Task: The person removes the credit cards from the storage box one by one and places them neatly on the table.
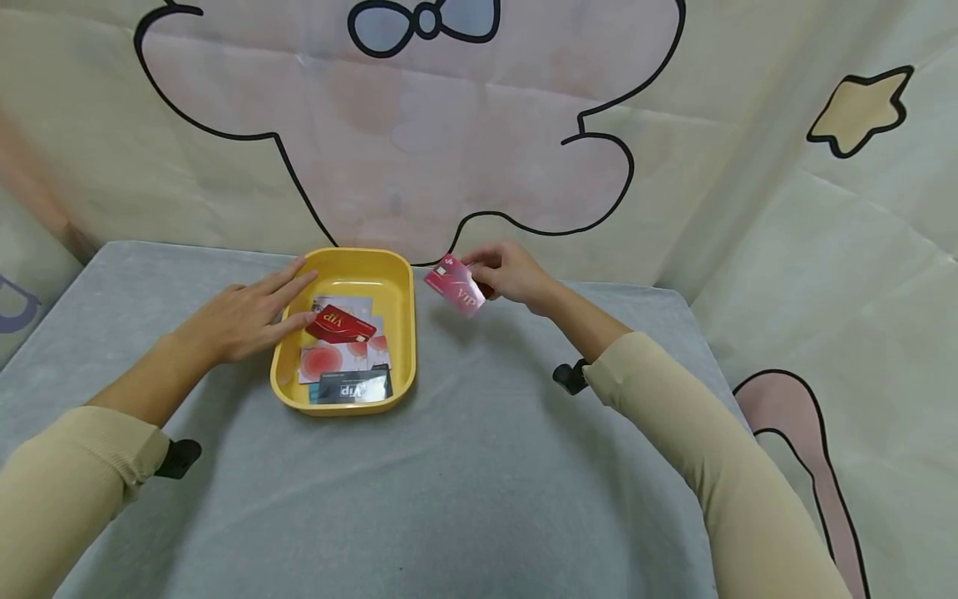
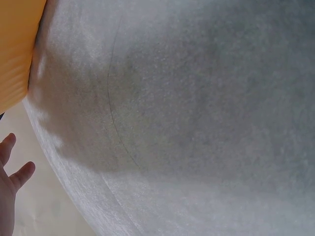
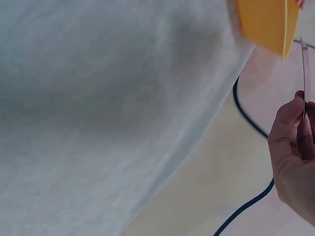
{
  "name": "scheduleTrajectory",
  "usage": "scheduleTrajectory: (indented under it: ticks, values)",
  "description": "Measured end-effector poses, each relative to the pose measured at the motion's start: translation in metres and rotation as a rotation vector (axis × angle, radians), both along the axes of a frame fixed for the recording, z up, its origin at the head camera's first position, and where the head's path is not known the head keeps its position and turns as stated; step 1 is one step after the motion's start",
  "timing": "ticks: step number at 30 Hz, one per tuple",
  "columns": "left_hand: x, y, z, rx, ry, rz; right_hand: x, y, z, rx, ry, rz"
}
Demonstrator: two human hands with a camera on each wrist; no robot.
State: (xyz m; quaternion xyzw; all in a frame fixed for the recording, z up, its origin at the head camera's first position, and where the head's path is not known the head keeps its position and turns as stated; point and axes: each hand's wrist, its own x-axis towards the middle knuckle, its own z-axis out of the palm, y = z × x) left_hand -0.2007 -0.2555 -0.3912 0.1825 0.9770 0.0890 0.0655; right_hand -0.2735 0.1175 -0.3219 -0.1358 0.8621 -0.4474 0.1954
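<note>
Between thumb and fingers my right hand (image 1: 509,274) pinches a pink-red VIP card (image 1: 456,285), held tilted in the air just right of a yellow tray (image 1: 407,333). In the right wrist view that card (image 3: 304,73) shows edge-on above the right hand (image 3: 290,152). Fingers spread, my left hand (image 1: 250,314) lies over the tray's left rim, its thumb reaching to a red VIP card (image 1: 340,324) inside. Below that card lie pale cards with pink circles (image 1: 322,360) and a dark grey VIP card (image 1: 354,388). The left wrist view catches only part of the left hand (image 2: 10,182).
A grey cloth (image 1: 464,474) covers the table, whose far edge runs just behind the tray. Behind it hangs a pale curtain (image 1: 733,125) with cartoon outlines. Dark wrist devices (image 1: 570,377) sit at both cuffs.
</note>
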Motion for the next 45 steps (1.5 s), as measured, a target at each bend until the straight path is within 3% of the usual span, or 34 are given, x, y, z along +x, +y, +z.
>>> scheduleTrajectory:
  ticks: [15, 30, 45]
  values:
    - [0.001, -0.001, -0.002, 0.001, 0.006, -0.001, -0.018, 0.038, -0.036, 0.100, -0.027, -0.124]
    - [0.000, -0.001, -0.002, 0.001, 0.005, 0.008, -0.022, 0.036, -0.054, 0.137, -0.035, -0.119]
    - [0.000, -0.001, -0.001, 0.005, 0.012, -0.001, -0.024, 0.025, -0.065, 0.151, 0.020, -0.163]
